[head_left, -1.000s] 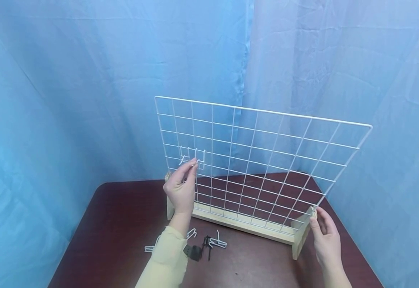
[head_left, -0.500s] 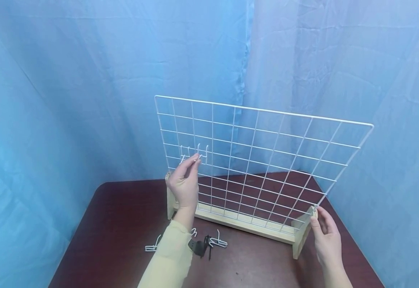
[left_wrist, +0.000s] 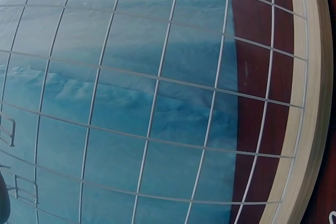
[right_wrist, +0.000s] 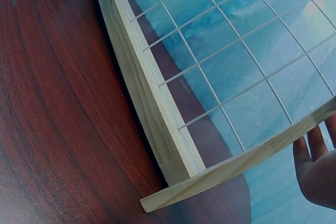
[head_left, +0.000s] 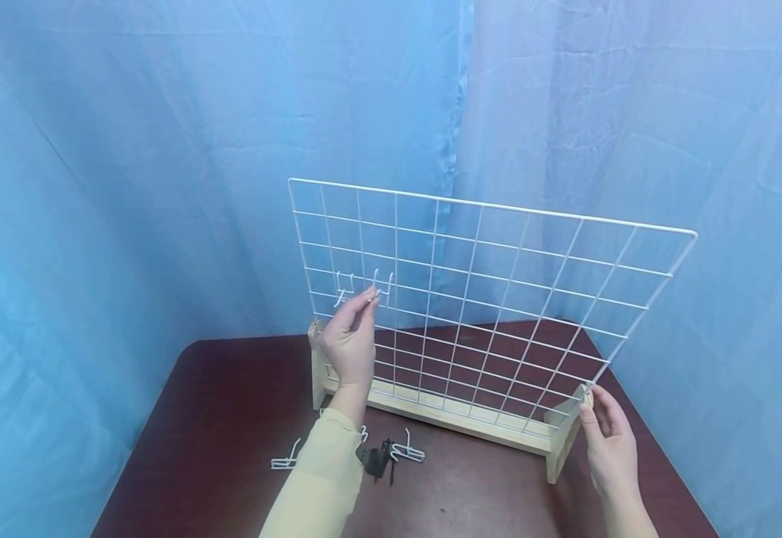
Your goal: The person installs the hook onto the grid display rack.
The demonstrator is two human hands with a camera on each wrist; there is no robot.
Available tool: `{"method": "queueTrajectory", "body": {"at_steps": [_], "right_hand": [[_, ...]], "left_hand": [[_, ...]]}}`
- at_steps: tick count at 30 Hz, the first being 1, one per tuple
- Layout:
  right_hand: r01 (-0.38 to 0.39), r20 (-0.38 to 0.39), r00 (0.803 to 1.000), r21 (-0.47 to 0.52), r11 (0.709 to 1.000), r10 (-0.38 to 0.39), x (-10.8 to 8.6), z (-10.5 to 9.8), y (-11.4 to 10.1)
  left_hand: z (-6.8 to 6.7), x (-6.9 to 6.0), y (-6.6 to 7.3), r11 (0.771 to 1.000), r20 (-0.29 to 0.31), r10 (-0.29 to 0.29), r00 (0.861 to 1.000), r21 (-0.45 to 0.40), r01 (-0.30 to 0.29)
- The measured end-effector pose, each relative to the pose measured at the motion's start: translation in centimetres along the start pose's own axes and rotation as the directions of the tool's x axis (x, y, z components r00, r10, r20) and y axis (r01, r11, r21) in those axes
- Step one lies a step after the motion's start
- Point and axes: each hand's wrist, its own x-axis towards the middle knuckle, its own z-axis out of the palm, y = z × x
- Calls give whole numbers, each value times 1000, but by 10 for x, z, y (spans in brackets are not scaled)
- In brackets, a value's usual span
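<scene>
My left hand (head_left: 350,344) pinches a white wire hook (head_left: 389,287) between thumb and fingertips, at the front of a white wire grid panel (head_left: 471,254). Whether its bent ends sit over a grid wire, I cannot tell. Just to the left, a second white hook (head_left: 344,290) is on the grid. My right hand (head_left: 612,444) holds the top of the right wooden upright (head_left: 563,437) by the grid's edge, thumb in front. In the right wrist view, its fingers (right_wrist: 316,142) lie against the outer side of that upright.
Loose white hooks (head_left: 284,463) (head_left: 409,453) lie on the dark red table (head_left: 229,388), one partly behind my left sleeve (head_left: 320,478). A black device (head_left: 375,460) is at my left wrist. A wooden base bar (head_left: 458,424) runs under the grid. Blue curtains (head_left: 196,149) hang behind.
My left hand has moved slightly right and up along the grid with the hook, away from the hung one. My right hand stays on the upright.
</scene>
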Motion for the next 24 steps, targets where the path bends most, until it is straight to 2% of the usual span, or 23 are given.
{"method": "queueTrajectory", "body": {"at_steps": [12, 16, 24], "right_hand": [[-12, -2, 1000, -13, 1000, 12, -1, 1, 0], [-19, -3, 1000, -32, 999, 19, 0, 1, 0], [-24, -8, 1000, -56, 998, 24, 1, 1, 0]], "left_hand": [[-5, -6, -7, 999, -8, -4, 1000, 37, 4], [-7, -8, -8, 999, 2, -1, 1000, 46, 0], [-11, -14, -11, 998, 32, -33, 999, 57, 31]]}}
